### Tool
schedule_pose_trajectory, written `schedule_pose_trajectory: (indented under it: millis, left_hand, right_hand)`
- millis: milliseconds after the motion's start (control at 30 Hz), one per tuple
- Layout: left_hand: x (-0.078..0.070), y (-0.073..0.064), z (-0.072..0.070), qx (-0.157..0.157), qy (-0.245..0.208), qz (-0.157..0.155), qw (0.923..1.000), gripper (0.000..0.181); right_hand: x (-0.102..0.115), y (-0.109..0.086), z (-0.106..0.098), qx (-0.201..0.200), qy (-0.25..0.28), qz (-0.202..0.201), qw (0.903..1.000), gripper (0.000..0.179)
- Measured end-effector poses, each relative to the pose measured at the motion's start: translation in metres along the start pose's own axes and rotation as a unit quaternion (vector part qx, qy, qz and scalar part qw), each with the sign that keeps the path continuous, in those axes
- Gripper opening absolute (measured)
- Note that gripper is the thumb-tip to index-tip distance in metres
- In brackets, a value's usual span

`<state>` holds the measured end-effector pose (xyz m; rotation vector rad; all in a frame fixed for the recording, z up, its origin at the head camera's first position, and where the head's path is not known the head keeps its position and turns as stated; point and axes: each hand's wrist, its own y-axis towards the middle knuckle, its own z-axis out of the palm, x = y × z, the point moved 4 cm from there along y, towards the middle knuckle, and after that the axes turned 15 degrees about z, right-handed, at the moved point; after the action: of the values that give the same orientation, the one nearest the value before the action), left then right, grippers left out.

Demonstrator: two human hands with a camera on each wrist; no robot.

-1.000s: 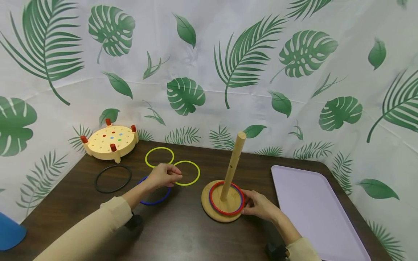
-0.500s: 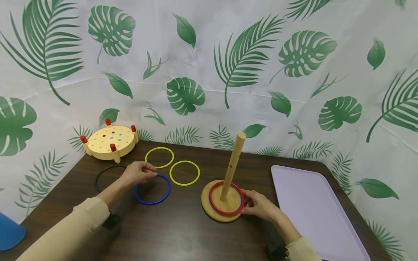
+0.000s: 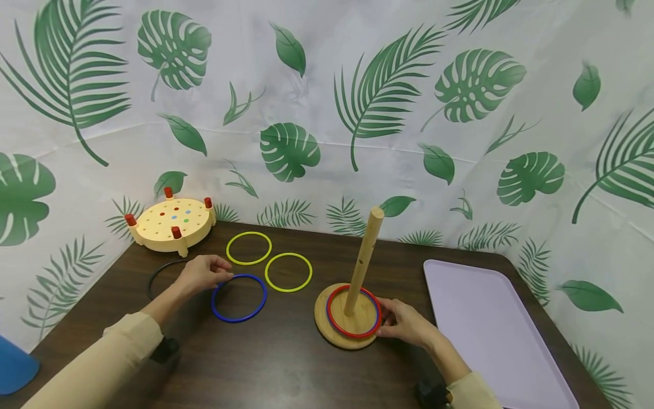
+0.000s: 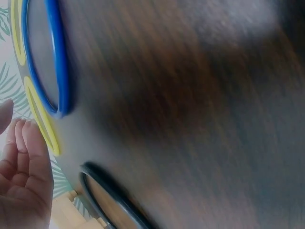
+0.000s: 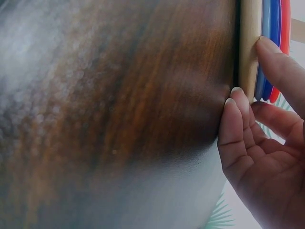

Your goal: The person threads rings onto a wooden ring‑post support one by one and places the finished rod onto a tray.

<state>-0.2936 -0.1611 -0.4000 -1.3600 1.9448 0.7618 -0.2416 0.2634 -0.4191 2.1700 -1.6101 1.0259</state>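
My right hand (image 3: 406, 324) holds the edge of a ring-toss stand's round wooden base (image 3: 323, 318), thumb and fingertips at its rim. From the base rises a wooden peg (image 3: 365, 258). Stacked around the peg are a red ring (image 3: 352, 336) on top and bluish rings under it, their edges visible in the right wrist view, where the blue ring (image 5: 272, 47) lies beside the red. My left hand (image 3: 201, 274) hovers between a blue ring (image 3: 239, 320) and a black ring (image 3: 150, 284), thumb apart from fingers in the left wrist view, holding nothing. It partly covers the black ring.
Two yellow rings lie beyond the blue one, the nearer yellow ring (image 3: 288, 290) to its right. At the back left sits a cream round pegboard (image 3: 174, 224) with red-tipped legs. A lilac tray (image 3: 490, 324) lies at right, a blue object (image 3: 15, 366) at far left.
My left hand has moved left from above the blue ring and the nearer yellow ring toward the black ring. The right hand and the stand have stayed in place.
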Motion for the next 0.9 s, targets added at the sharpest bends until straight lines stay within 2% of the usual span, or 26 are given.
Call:
schedule_pose_trajectory:
  millis: [900]
  left_hand:
    - [0.017,-0.004,0.006,0.011,0.048,-0.008,0.9988,0.021]
  right_hand:
    - [0.000,-0.001,0.000,-0.005,-0.003,0.008,1.0000,0.067]
